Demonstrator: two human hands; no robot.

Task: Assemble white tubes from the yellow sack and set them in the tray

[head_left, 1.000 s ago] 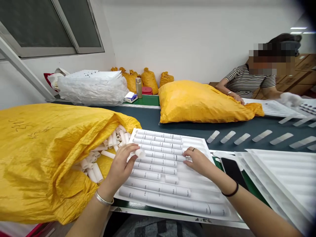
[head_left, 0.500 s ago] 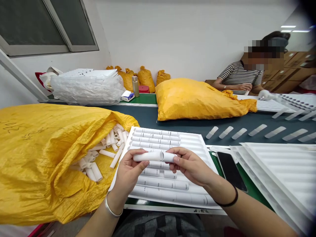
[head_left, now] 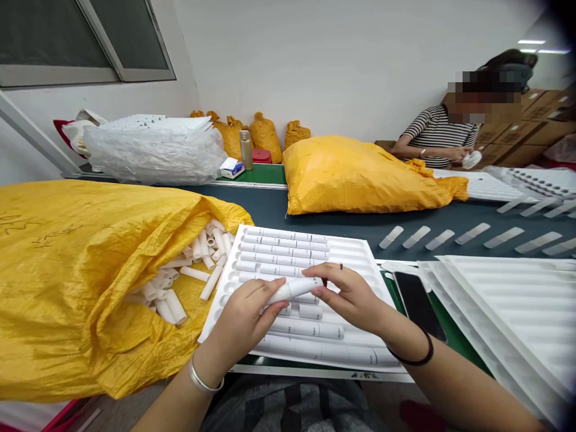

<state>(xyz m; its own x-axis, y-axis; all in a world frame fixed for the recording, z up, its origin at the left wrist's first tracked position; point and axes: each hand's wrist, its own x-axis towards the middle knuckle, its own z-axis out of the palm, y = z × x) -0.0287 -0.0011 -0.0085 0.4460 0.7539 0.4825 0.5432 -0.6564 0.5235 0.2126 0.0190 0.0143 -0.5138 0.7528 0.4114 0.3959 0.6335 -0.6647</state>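
Clamped a two-section white tube (head_left: 296, 290) by its ends, with fingers of left hand (head_left: 246, 307) and right hand (head_left: 355, 295), over the tray (head_left: 350, 247) near the table's front edge (head_left: 324, 374), seemingly to steady the joint. Had printed tubes (head_left: 310, 329) in the tray's grooves and, by its left edge, loose tubes (head_left: 195, 273) in an open yellow sack (head_left: 85, 282), probably for reach.

Well behind the fingers of the left hand (head_left: 245, 312), a broad silver bangle (head_left: 195, 377) circles the wrist. On the right hand (head_left: 353, 297), a thin dark ring (head_left: 341, 266) sits back from a fingertip, and far behind the fingers runs a bumpy black band (head_left: 416, 363). Below them shows grey clothing (head_left: 270, 408) with black blocks.
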